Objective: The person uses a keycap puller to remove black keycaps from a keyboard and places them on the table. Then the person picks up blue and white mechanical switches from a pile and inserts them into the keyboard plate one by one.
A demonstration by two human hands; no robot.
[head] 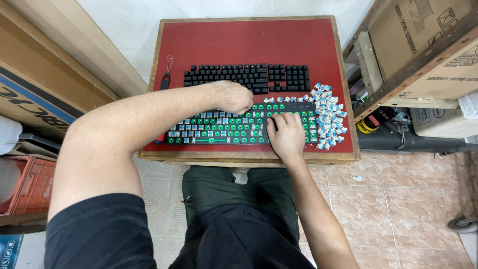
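A stripped keyboard frame (209,130) with a green plate and blue switches lies near the front of a red-topped table (249,42). My left hand (234,96) is curled into a fist over the frame's upper middle, fingertips down at the plate; whatever it pinches is hidden. My right hand (286,134) lies flat on the frame's right part, fingers spread toward the top row. A pile of loose blue switches (328,117) sits just right of the frame. A block of black keycaps (246,77) in keyboard layout lies behind it.
A wire keycap puller with a black handle (166,74) lies left of the keycaps. A red object (158,140) pokes out under my left forearm. Cardboard boxes (423,40) and a shelf stand to the right, a red crate (25,184) to the left, over a tiled floor.
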